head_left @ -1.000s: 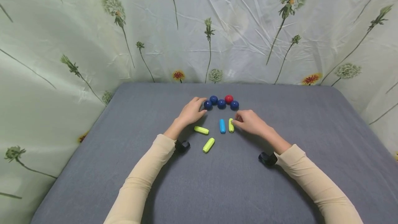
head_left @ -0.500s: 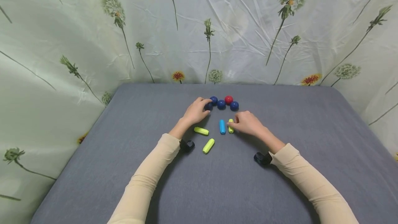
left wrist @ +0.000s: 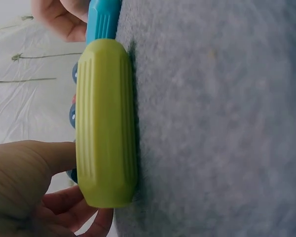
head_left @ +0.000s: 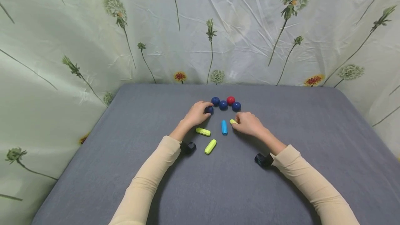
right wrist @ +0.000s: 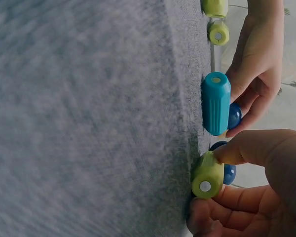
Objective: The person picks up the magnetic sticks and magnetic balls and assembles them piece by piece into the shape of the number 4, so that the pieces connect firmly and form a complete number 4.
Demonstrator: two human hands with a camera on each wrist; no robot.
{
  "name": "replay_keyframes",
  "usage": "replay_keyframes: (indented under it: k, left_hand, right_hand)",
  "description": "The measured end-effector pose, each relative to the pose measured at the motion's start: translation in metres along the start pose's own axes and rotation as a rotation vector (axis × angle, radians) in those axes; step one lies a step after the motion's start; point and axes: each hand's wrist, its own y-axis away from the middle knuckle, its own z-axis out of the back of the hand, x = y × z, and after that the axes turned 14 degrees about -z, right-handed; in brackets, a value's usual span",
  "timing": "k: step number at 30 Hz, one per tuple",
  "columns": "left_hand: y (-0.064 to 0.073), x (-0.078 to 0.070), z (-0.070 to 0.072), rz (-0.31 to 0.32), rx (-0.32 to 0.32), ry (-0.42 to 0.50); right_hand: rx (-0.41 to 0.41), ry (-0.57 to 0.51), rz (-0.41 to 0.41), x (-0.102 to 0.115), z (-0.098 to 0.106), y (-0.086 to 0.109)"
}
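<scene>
My left hand (head_left: pixel 197 113) pinches a dark blue ball (head_left: pixel 209 110) between thumb and fingers, just in front of the other balls. In the left wrist view, a yellow-green ribbed cylinder (left wrist: pixel 106 123) stands before that hand (left wrist: pixel 24 173) and hides most of its grip. On the right, my right hand (head_left: pixel 250 123) grips another yellow-green cylinder (right wrist: pixel 208 175) with thumb on one side and fingers on the other. Only one end of this cylinder shows in the head view. A bright blue ribbed cylinder (head_left: pixel 224 127) lies on the cloth between the hands.
Behind the hands sit a red ball (head_left: pixel 231 100) and three dark blue balls (head_left: pixel 223 105) in a zigzag. Two loose yellow-green cylinders (head_left: pixel 210 147) lie near the left wrist. A grey cloth (head_left: pixel 225 186) covers the table, with a flowered curtain (head_left: pixel 250 27) behind.
My left hand has moved right, taken hold of the leftmost blue ball and drawn it slightly toward me. My right hand has gripped the yellow-green cylinder beside it and turned it.
</scene>
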Motion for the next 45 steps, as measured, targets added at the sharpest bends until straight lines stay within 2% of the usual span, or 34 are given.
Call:
replay_keyframes:
  k: [2,9,21,29,35,45]
  left_hand:
    - [0.000,0.001,-0.001,0.011,0.016,0.022]
    - [0.002,0.001,-0.005,0.005,-0.010,0.001]
    - [0.006,-0.001,-0.006,0.008,-0.038,0.038]
    - [0.006,0.000,-0.005,0.011,-0.050,0.031]
    - [0.009,-0.001,-0.005,0.017,-0.056,0.039]
    - [0.009,-0.004,-0.004,0.018,-0.065,0.031]
  right_hand:
    - [-0.013,0.016,0.016,0.000,0.000,0.000]
    - [-0.076,0.034,0.057,-0.001,-0.001,-0.002]
    - [-0.150,-0.068,0.075,0.003,-0.005,-0.006]
    - [-0.189,-0.173,0.173,0.008,-0.008,-0.014]
    - [-0.163,-0.284,0.189,0.015,-0.016,-0.021]
    - [-0.134,-0.307,0.186,0.022,-0.019,-0.025]
